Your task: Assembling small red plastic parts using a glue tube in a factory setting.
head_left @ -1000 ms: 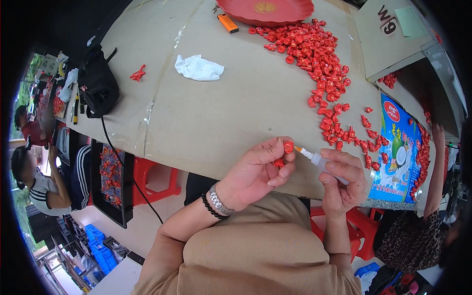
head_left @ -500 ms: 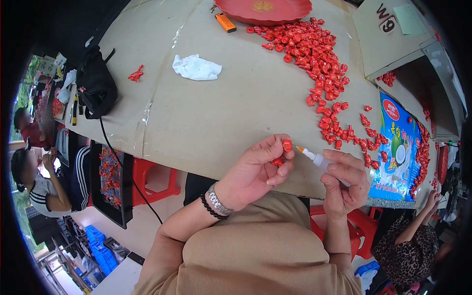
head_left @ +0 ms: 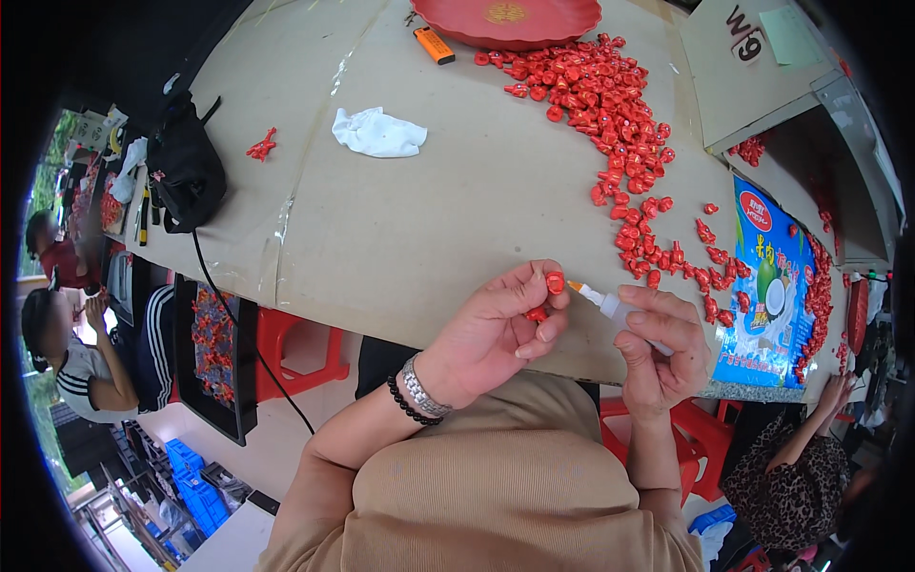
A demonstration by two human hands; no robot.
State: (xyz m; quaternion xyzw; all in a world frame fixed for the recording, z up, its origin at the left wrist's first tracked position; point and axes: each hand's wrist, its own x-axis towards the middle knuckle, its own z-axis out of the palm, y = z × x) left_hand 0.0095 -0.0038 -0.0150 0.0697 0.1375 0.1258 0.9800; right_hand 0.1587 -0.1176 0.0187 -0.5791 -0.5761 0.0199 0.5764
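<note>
Between the thumb and forefinger of my left hand [head_left: 486, 329] is a small shiny red plastic piece [head_left: 555, 282]. A second red piece [head_left: 537, 314] sits lower down against the curled fingers of that hand. My right hand [head_left: 667, 353] is wrapped round a white squeeze bottle [head_left: 617, 312], tilted so that its narrow orange-tipped nozzle [head_left: 579, 287] points left at the pinched piece. The tip is very close to the piece; whether they touch I cannot tell. Beyond my hands, a long heap of similar red pieces [head_left: 610, 124] covers part of the table.
A red scalloped tray [head_left: 457, 30], an orange lighter [head_left: 434, 45] and a white cloth [head_left: 379, 132] lie farther off. At left are a black bag [head_left: 188, 167] and its cord. A printed blue sheet [head_left: 762, 315] and a grey box [head_left: 753, 71] stand right. Other people sit at both sides.
My right hand has shifted slightly left with the squeeze bottle, bringing its tip closer to the pinched red piece. My left hand has stayed almost still.
</note>
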